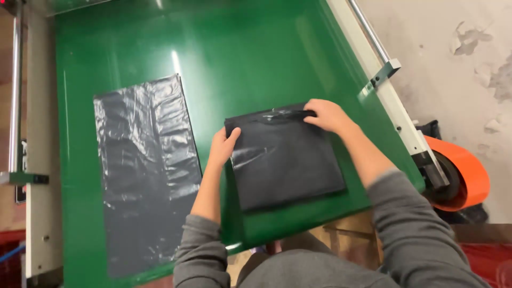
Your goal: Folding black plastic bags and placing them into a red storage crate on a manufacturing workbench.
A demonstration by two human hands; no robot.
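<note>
A folded black garment inside a clear plastic bag (290, 162) lies on the green table (240, 58) near its front edge. My left hand (222, 148) grips the package's upper left corner. At the top edge, my right hand (326, 115) pinches the bag's shiny flap. A flat empty dark grey plastic bag (144, 170) is spread out to the left of the package, apart from both hands.
A white metal rail (392, 101) with a bracket runs along the table's right side. An orange roll (464, 173) sits on a holder past that rail. A white frame post (40, 160) borders the left side. The floor on the right is grey concrete.
</note>
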